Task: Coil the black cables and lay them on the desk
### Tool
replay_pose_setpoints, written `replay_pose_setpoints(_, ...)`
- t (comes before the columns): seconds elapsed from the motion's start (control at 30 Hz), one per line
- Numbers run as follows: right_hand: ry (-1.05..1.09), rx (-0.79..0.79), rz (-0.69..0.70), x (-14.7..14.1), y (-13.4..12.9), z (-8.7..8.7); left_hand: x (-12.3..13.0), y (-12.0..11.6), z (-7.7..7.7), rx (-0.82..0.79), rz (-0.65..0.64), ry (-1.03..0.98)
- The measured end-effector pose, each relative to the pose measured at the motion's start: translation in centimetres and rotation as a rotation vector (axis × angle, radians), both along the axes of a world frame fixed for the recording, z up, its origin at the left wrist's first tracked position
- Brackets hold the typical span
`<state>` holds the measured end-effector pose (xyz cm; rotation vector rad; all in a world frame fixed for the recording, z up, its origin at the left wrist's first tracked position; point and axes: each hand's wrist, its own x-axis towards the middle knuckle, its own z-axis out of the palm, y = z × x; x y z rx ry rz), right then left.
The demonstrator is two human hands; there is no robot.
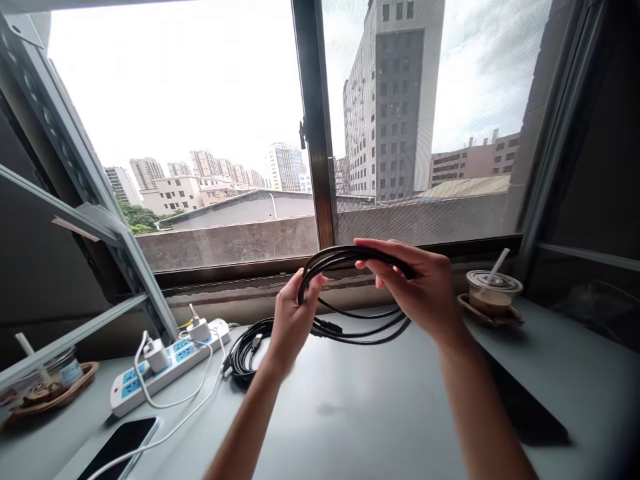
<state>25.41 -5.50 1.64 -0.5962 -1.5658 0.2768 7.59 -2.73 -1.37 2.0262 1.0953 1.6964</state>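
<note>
Power strip (167,363) far left of the coiled black cable (357,297). Left hand (293,320) pinches the coil's left end; right hand (417,287) grips its top right. Coil held above desk (360,413), long axis left-right between hands. Lidded cup (493,290) beyond, right.
</note>
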Motion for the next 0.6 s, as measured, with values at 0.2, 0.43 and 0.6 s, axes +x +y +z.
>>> replay_pose_setpoints(0.2, -0.115, -0.101, -0.028, -0.5, 1.6, -0.7, -1.4, -0.4, 1.1, -0.192, -0.08, -0.488)
replay_pose_setpoints(0.43, -0.027, -0.278, 0.228, -2.0, 2.8, -1.2, -0.3, -1.6, 1.5, -0.283, -0.196, -0.765)
replay_pose_setpoints(0.6, 0.152, -0.424, 0.344, -0.9, 1.6, -0.4, 1.8, -0.3, -0.9, -0.523, -0.28, -0.495)
